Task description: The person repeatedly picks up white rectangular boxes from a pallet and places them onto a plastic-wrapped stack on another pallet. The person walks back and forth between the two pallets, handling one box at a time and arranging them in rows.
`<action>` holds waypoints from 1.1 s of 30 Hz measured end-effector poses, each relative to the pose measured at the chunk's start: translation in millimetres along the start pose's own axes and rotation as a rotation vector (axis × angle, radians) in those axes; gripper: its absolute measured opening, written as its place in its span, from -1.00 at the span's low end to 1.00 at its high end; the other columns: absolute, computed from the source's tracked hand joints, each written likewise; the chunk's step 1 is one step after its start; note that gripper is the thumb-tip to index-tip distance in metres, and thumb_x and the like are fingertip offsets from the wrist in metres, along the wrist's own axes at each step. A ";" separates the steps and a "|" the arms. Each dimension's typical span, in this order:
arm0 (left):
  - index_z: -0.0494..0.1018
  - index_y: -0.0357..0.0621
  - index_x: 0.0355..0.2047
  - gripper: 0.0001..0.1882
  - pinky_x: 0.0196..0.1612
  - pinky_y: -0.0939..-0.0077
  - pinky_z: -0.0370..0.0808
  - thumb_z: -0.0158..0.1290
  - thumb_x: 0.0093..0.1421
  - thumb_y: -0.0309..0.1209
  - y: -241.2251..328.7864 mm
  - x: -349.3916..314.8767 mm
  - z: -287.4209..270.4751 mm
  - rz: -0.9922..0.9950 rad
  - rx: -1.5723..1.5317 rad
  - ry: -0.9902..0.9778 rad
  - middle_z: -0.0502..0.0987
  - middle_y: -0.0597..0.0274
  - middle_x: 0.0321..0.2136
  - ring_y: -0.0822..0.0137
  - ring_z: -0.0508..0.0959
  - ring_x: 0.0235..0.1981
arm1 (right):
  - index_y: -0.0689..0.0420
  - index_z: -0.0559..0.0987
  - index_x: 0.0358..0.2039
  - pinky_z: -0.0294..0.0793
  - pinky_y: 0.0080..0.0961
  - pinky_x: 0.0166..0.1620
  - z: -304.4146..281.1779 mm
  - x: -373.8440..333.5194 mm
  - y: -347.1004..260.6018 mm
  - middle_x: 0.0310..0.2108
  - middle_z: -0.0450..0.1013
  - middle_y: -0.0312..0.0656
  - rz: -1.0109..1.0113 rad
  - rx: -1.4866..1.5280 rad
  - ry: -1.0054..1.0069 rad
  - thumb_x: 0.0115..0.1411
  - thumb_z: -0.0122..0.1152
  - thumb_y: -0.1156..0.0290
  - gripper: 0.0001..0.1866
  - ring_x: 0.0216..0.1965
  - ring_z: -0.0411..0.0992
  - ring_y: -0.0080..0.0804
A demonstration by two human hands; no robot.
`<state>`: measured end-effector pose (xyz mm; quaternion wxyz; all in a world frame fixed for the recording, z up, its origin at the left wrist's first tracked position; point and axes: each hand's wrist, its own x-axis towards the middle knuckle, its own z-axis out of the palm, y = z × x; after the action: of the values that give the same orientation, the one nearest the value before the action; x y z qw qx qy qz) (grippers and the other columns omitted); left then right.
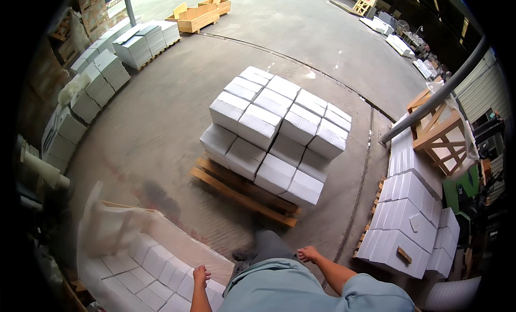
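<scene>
My left hand (201, 275) is at the lower middle, fingers curled closed with nothing seen in them. It is nearest a crate lined with clear plastic sheeting (161, 228), which holds rows of white boxes (154, 264). On the other side of my body, my right hand (308, 254) hangs in a loose fist, also with nothing visible in it. Ahead of me, beyond the reach of both hands, white cartons (259, 122) are stacked in layers on a wooden pallet (244, 199). The near side of the upper layer is set back, like a step.
White boxes stand in rows at the left (99, 83) and on pallets at the right (404, 212). A grey pole (435, 94) and a wooden frame (442, 130) rise at the right. Open wooden crates (199, 17) sit farther off on the concrete floor (161, 97).
</scene>
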<state>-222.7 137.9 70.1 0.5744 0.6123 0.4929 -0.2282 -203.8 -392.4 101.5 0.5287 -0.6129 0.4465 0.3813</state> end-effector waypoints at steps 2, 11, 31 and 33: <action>0.29 -0.28 -0.08 -0.56 -0.60 0.46 0.46 -0.08 0.18 -0.18 15.9 1.0 13.2 0.002 0.056 -0.055 0.41 0.08 -0.23 0.23 0.55 -0.49 | 0.17 0.50 -0.39 0.38 -0.55 -0.56 -3.4 11.9 -2.1 -0.50 0.42 -0.32 0.006 0.024 -0.034 0.09 0.16 0.21 -0.74 -0.58 0.37 -0.52; 0.25 -0.29 -0.03 -0.54 -0.61 0.46 0.48 -0.10 0.20 -0.19 65.4 6.9 48.9 0.004 0.036 0.002 0.41 0.03 -0.20 0.18 0.58 -0.44 | 0.24 0.50 -0.31 0.49 -0.44 -0.46 -27.0 70.5 -123.0 -0.44 0.45 -0.22 -0.063 -0.056 -0.085 0.11 0.14 0.16 -0.65 -0.48 0.46 -0.41; 0.34 -0.24 -0.26 -0.68 -0.66 0.35 0.47 -0.08 0.16 -0.20 255.7 135.5 94.4 0.016 0.193 -0.049 0.40 0.17 -0.45 0.17 0.56 -0.56 | 0.24 0.48 -0.18 0.49 -0.52 -0.37 -3.0 154.5 -336.3 -0.30 0.48 -0.20 -0.219 0.164 -0.062 0.15 0.10 0.20 -0.64 -0.36 0.48 -0.44; 0.34 -0.23 -0.24 -0.67 -0.66 0.38 0.45 -0.09 0.17 -0.19 291.3 173.7 115.0 0.007 0.241 -0.124 0.42 0.15 -0.42 0.19 0.55 -0.57 | 0.26 0.47 -0.16 0.50 -0.46 -0.31 7.2 152.4 -335.0 -0.27 0.48 -0.17 -0.183 0.205 -0.021 0.15 0.09 0.17 -0.60 -0.31 0.48 -0.40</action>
<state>133.8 133.0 35.4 0.5269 0.6635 0.4231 -0.3213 162.0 -393.1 60.3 0.6258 -0.5899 0.4199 0.2901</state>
